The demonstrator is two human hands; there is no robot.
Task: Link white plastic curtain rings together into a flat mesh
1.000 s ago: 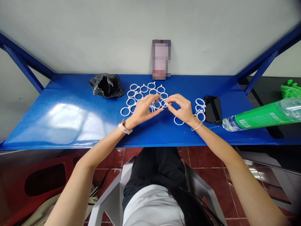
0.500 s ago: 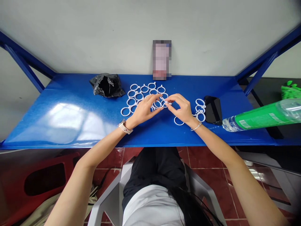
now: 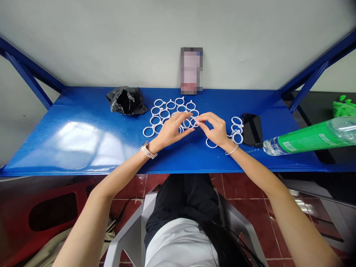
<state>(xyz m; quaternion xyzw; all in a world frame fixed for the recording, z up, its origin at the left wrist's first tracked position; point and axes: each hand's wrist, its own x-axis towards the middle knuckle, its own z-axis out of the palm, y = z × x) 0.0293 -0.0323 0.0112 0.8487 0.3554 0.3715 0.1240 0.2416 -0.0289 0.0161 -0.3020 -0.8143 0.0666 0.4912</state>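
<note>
Many white curtain rings [image 3: 155, 120], each with a small eyelet, lie in a cluster on the blue table [image 3: 133, 148]. My left hand [image 3: 174, 129] is over the right part of the cluster, thumb and fingers apart around some rings. Opposite it, my right hand [image 3: 214, 128] pinches thumb and fingertips together at the edge of a white curtain ring [image 3: 194, 122]; its eyelet is hidden by the fingertips. Another loose ring [image 3: 211, 143] lies below my right hand, and a smaller group of rings [image 3: 237, 128] is beside the right wrist.
A crumpled black plastic bag [image 3: 126, 102] lies open at the back left. A black phone [image 3: 252, 129] lies at the right, near a green-labelled bottle [image 3: 308, 137]. A blurred-out upright device [image 3: 191, 70] leans on the wall. Blue frame bars [image 3: 308, 87] flank the table.
My right fingertips have closed in slightly at the ring's edge, and the white piece seen between them is now mostly hidden. My left hand has barely moved.
</note>
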